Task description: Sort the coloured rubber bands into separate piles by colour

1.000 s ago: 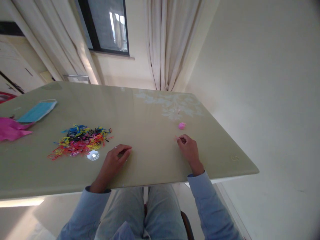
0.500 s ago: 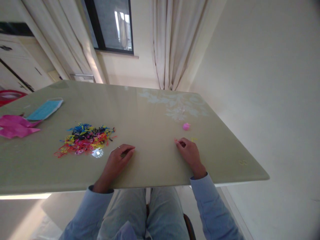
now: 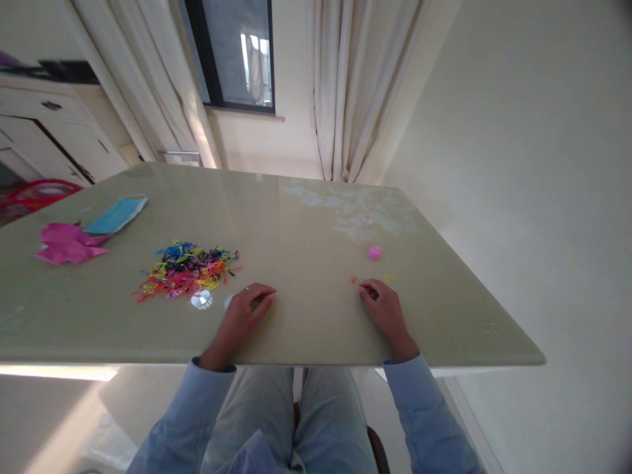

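Where your hands rest: the left hand (image 3: 244, 312) and the right hand (image 3: 386, 309) lie well apart on the table (image 3: 316, 322), thumb and fingers of each curled close at the tips; I cannot tell whether anything is pinched inside either.
Red piece (image 3: 353, 279): it lies on the table just beside your right fingertips, seemingly apart from them. Expect it to be very light, soft and probably stretchy; a fingertip pinch on a raised edge should suit it best.
Yellow piece (image 3: 390, 278): it sits just beyond your right knuckles, likely as light and limp as the red one.
Heap of colored bands (image 3: 185, 270): it spreads beyond your left hand, to its left. The strands look thin and tangled, so you would best take one by a loose end at the fringe.
Pink ball (image 3: 375, 253): it lies beyond your right hand; probably light and apt to roll, best held by both sides.
Counts: two hands, one pink ball, one blue mask (image 3: 117, 215), one pink sheet (image 3: 70, 243), one heap. You cannot count its strands, nor tell whether the red and yellow pieces are single bands or several.
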A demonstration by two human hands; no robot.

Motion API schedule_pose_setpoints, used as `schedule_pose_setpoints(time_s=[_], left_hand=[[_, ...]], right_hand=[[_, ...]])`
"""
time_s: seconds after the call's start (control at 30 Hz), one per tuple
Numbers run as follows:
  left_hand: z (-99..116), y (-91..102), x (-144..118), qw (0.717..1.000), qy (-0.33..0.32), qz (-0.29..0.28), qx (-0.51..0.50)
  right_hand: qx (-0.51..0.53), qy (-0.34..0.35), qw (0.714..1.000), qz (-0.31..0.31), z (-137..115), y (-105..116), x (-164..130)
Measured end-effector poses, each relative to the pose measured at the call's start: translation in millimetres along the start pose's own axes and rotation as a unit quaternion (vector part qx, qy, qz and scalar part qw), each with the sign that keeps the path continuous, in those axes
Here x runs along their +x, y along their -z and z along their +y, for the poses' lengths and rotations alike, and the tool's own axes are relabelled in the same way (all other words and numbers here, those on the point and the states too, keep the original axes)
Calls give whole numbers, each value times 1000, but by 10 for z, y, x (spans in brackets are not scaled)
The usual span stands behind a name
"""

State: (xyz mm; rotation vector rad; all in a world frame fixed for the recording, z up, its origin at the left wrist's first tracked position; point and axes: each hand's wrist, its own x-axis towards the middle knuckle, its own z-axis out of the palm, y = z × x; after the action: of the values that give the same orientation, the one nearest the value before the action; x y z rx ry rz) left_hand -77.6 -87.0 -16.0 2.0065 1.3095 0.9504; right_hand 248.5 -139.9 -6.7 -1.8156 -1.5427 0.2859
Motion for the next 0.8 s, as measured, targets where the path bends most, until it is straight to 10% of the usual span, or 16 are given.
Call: schedule_pose_setpoints(time_s=[0.43,0.63,0.8], left_hand=[[-41,115,-82,995,36,85,-34],[-260,553,-83,973,79,187,110],[-404,921,36,953,123,164,223]], right_hand=[[24,9,1000,-8,96,7,15],[27,20,999,-17,190,-15,16],[19,35,999,-18,232,-26,29]])
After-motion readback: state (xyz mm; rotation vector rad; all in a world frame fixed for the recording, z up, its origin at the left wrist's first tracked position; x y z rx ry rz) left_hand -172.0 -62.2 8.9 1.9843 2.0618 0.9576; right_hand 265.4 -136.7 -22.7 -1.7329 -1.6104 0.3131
